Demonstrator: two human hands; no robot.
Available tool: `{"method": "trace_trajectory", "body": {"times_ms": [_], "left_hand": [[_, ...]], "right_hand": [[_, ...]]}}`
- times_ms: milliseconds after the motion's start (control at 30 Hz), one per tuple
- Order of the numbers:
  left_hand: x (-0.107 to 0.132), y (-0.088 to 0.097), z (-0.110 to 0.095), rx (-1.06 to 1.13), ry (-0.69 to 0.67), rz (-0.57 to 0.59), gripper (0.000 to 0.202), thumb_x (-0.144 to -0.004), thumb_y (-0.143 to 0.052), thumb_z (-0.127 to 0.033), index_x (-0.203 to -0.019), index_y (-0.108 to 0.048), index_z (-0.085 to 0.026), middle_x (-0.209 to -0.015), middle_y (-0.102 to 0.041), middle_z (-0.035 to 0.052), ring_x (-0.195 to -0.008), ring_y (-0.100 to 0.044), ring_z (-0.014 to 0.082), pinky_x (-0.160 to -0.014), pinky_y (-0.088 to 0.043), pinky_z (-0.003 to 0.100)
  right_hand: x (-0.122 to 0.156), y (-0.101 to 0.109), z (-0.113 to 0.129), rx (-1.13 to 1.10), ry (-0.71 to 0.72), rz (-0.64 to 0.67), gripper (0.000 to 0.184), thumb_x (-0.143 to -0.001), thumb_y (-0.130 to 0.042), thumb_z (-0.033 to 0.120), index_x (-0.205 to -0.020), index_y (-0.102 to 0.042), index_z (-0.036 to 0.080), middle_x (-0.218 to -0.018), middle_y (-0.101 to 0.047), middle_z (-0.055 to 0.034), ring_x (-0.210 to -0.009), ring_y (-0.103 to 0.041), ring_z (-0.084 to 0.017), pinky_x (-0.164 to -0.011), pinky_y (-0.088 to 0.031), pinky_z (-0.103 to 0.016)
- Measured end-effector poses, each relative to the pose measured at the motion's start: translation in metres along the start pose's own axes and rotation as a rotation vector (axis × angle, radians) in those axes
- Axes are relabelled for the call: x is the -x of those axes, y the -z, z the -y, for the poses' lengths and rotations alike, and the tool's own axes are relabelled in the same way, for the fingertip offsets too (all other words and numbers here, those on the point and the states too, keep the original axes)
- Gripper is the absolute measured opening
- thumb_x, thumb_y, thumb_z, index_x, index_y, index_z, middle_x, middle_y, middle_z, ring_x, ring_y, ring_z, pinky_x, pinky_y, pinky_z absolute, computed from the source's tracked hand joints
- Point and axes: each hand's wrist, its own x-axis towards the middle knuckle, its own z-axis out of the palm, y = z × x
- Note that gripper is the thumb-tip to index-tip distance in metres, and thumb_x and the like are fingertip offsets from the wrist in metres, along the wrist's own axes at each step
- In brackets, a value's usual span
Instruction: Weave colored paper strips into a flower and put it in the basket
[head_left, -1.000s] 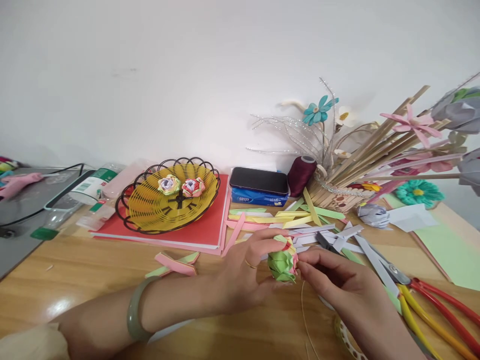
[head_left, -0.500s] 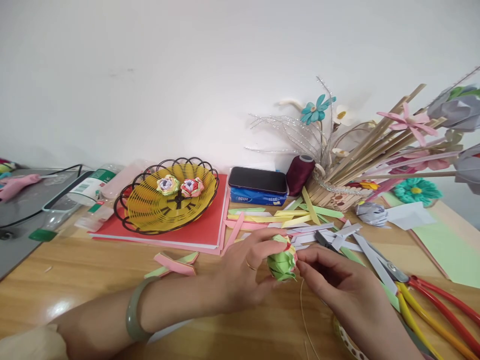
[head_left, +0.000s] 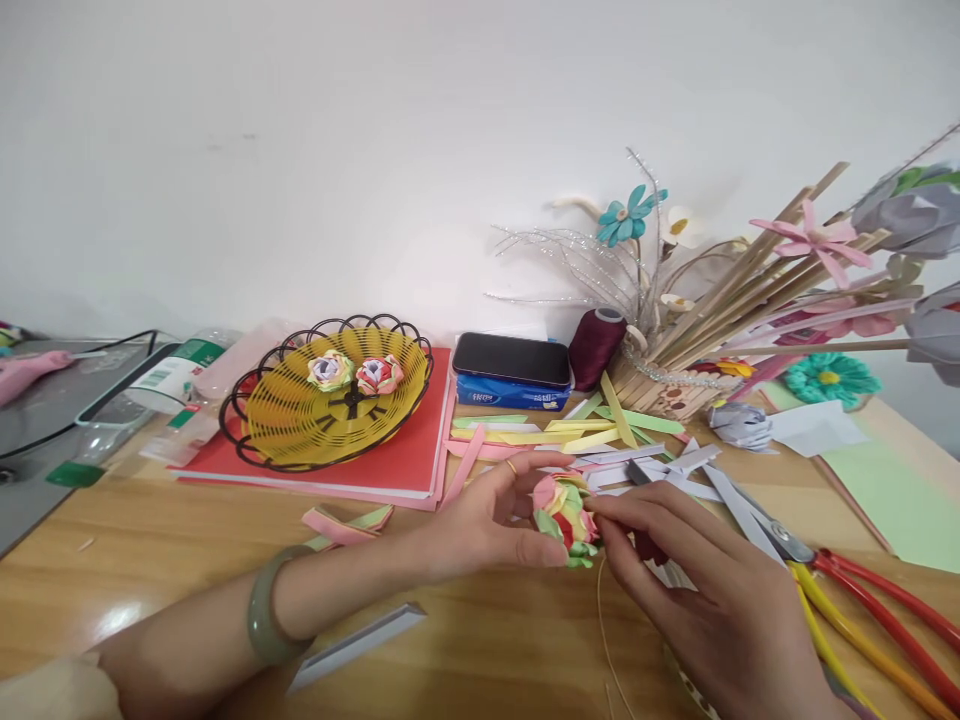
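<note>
My left hand (head_left: 487, 515) grips a small folded paper flower (head_left: 564, 508) of green, pink, yellow and red, just above the wooden table (head_left: 187, 545). A ring shows on one finger and a green bangle (head_left: 264, 617) sits on that wrist. My right hand (head_left: 694, 590) pinches the flower's right side with thumb and fingertips. A thin pale string (head_left: 604, 630) trails down from the flower toward me. Coloured paper strips (head_left: 555, 435) lie just behind the hands.
A black-wire yellow basket (head_left: 300, 425) with two paper flowers stands on red sheets (head_left: 397, 465) at the left. Behind are a phone (head_left: 514, 358) on a tissue pack, a maroon thread spool (head_left: 592, 345) and a stick bouquet (head_left: 750, 290). Scissors (head_left: 825, 575) lie right; a grey strip (head_left: 356, 645) lies near.
The flower has been turned so its pink and yellow petals face up instead of its green side. Both hands shifted slightly lower and the view moved a little.
</note>
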Motion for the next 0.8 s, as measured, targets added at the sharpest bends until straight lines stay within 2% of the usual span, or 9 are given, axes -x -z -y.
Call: {"method": "trace_trajectory", "body": {"times_ms": [100, 233, 333, 433, 533, 667, 733, 800], "left_hand": [[0.003, -0.001, -0.001, -0.025, -0.032, -0.043, 0.072, -0.061, -0.077, -0.037, -0.123, -0.041, -0.031, -0.125, -0.048, 0.0084, -0.106, -0.054, 0.0242, -0.078, -0.050, 0.035], [0.008, -0.003, -0.005, -0.268, -0.149, -0.119, 0.065, -0.067, -0.072, -0.020, -0.122, -0.040, -0.030, -0.133, -0.040, 0.0088, -0.109, -0.052, 0.0218, -0.085, -0.049, 0.034], [0.008, -0.002, -0.004, -0.513, -0.392, -0.130, 0.063, -0.072, -0.064, -0.012, -0.125, -0.035, -0.033, -0.132, -0.038, 0.0084, -0.119, -0.044, 0.0232, -0.085, -0.049, 0.034], [0.007, -0.001, -0.001, -0.767, -0.662, -0.157, 0.057, -0.077, -0.058, -0.015, -0.126, -0.034, -0.029, -0.126, -0.041, 0.0109, -0.120, -0.041, 0.0235, -0.093, -0.045, 0.042], [0.006, 0.000, 0.003, -0.907, -0.840, -0.221, 0.049, -0.080, -0.055, -0.019, -0.126, -0.035, -0.023, -0.121, -0.042, 0.0133, -0.112, -0.047, 0.0214, -0.092, -0.046, 0.041], [0.006, 0.000, 0.007, -1.069, -0.993, -0.291, 0.043, -0.080, -0.053, -0.015, -0.121, -0.039, -0.018, -0.118, -0.042, 0.0127, -0.108, -0.050, 0.0182, -0.083, -0.053, 0.031], [0.007, 0.000, 0.007, -1.169, -1.073, -0.321, 0.034, -0.080, -0.051, -0.012, -0.113, -0.045, -0.017, -0.117, -0.044, 0.0115, -0.108, -0.049, 0.0170, -0.081, -0.054, 0.027], [0.007, 0.001, 0.005, -1.245, -1.127, -0.323, 0.025, -0.079, -0.049, -0.010, -0.103, -0.049, -0.017, -0.117, -0.044, 0.0106, -0.107, -0.050, 0.0167, -0.081, -0.054, 0.028]], "right_hand": [[-0.001, 0.004, 0.001, -0.025, -0.104, -0.024, 0.012, -0.081, -0.055, 0.015, -0.089, -0.061, 0.022, -0.070, -0.062, 0.0007, -0.053, -0.055, -0.010, -0.049, -0.045, -0.020], [-0.005, 0.008, 0.004, -0.223, -0.469, -0.025, 0.008, -0.078, -0.058, 0.028, -0.074, -0.064, 0.024, -0.066, -0.064, 0.0024, -0.056, -0.057, -0.012, -0.048, -0.044, -0.020], [-0.009, 0.008, 0.006, -0.407, -0.664, 0.079, 0.018, -0.075, -0.059, 0.036, -0.064, -0.064, 0.023, -0.058, -0.060, 0.0032, -0.053, -0.054, -0.012, -0.048, -0.043, -0.020], [-0.010, 0.006, 0.007, -0.465, -0.722, 0.144, 0.022, -0.076, -0.058, 0.040, -0.064, -0.063, 0.022, -0.055, -0.056, 0.0034, -0.048, -0.049, -0.010, -0.044, -0.040, -0.020], [-0.006, 0.002, 0.007, -0.392, -0.614, 0.116, 0.017, -0.078, -0.057, 0.036, -0.069, -0.061, 0.022, -0.058, -0.055, 0.0026, -0.049, -0.048, -0.011, -0.042, -0.039, -0.021], [0.001, -0.002, 0.008, -0.167, -0.276, 0.035, 0.001, -0.080, -0.057, 0.023, -0.079, -0.057, 0.022, -0.064, -0.054, 0.0023, -0.049, -0.049, -0.010, -0.044, -0.041, -0.022], [0.003, -0.002, 0.010, -0.066, -0.151, 0.001, 0.005, -0.080, -0.057, 0.018, -0.083, -0.055, 0.022, -0.067, -0.054, 0.0023, -0.047, -0.046, -0.009, -0.043, -0.040, -0.021], [0.003, -0.002, 0.013, -0.018, -0.074, -0.018, 0.009, -0.080, -0.057, 0.016, -0.086, -0.054, 0.021, -0.069, -0.054, 0.0019, -0.047, -0.046, -0.008, -0.044, -0.041, -0.020]]}}
